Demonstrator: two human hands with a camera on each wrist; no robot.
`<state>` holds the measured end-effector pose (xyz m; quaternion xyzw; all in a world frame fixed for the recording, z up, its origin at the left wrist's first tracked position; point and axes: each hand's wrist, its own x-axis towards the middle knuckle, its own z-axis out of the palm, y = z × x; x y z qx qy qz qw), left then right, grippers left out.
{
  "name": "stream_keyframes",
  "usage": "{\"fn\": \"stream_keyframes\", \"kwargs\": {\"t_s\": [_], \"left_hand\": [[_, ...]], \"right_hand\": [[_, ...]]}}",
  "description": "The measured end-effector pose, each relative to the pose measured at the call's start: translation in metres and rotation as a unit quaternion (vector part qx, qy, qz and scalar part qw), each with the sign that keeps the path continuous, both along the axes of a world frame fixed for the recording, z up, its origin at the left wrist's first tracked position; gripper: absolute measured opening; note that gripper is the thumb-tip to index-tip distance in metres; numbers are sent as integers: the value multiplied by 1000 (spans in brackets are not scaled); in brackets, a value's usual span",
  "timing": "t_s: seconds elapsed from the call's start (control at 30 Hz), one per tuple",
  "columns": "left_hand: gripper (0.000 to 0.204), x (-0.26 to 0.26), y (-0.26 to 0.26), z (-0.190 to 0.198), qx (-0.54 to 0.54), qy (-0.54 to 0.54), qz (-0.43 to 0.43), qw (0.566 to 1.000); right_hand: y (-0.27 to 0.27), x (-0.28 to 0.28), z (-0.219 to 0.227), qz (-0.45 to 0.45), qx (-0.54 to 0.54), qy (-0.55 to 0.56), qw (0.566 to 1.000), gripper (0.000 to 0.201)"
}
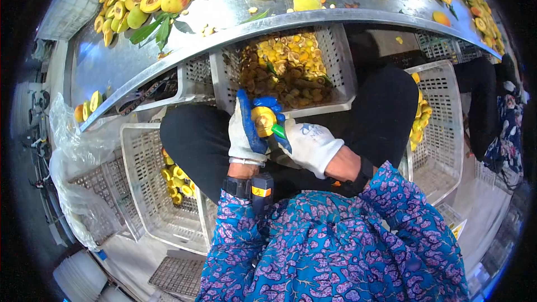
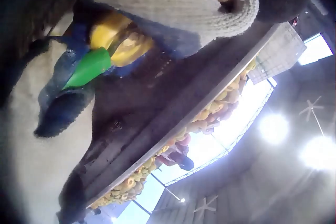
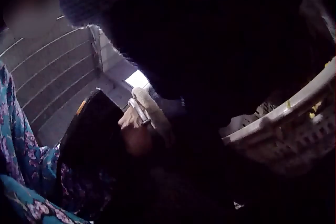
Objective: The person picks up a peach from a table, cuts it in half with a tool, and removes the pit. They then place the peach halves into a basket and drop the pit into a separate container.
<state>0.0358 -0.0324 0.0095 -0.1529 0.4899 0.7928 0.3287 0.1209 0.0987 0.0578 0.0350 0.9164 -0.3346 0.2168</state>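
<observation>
My left hand (image 1: 244, 128), in a white glove with blue coated fingers, holds a yellow peach half (image 1: 263, 121), its cut face and brown centre showing. In my right hand (image 1: 311, 144), gloved alike, is a green-handled tool (image 1: 278, 130); its tip meets the fruit and its working end is hidden. The left wrist view shows the green handle (image 2: 90, 68) right against the yellow flesh (image 2: 113, 35). Both hands are above my lap, just before a crate (image 1: 342, 61) of yellow and brown fruit pieces. The right wrist view is mostly dark.
A metal table (image 1: 224, 1) with whole and halved peaches (image 1: 176, 1) spans the front, its raised edge above the crate. White plastic crates with peach halves stand beside my left leg (image 1: 137, 182) and right leg (image 1: 442, 128). Clear plastic sheeting (image 1: 70, 162) hangs at the left.
</observation>
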Motion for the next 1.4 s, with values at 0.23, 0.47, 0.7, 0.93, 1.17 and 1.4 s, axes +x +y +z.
{"fn": "stream_keyframes", "kwargs": {"t_s": [0.23, 0.47, 0.7, 0.93, 1.17, 1.4], "left_hand": [[60, -1, 5, 4, 70, -30, 1, 997], [61, 2, 8, 6, 55, -47, 47, 996], [56, 3, 5, 5, 1, -23, 22, 999], [51, 2, 8, 12, -107, 51, -54, 991], [50, 11, 10, 19, -75, 98, 8, 992], [43, 0, 11, 27, -86, 99, -119, 984]], "right_hand": [[-2, 0, -18, -40, -104, 24, 993, 29], [-15, -3, -14, -92, -126, -5, 988, 31], [-20, 4, -23, -78, -170, 30, 982, 30], [-10, 7, -49, -106, -405, -116, 901, 22], [-14, 6, 0, -239, -535, -228, 778, 22], [0, 5, -9, -169, -484, -201, 835, 24]]}}
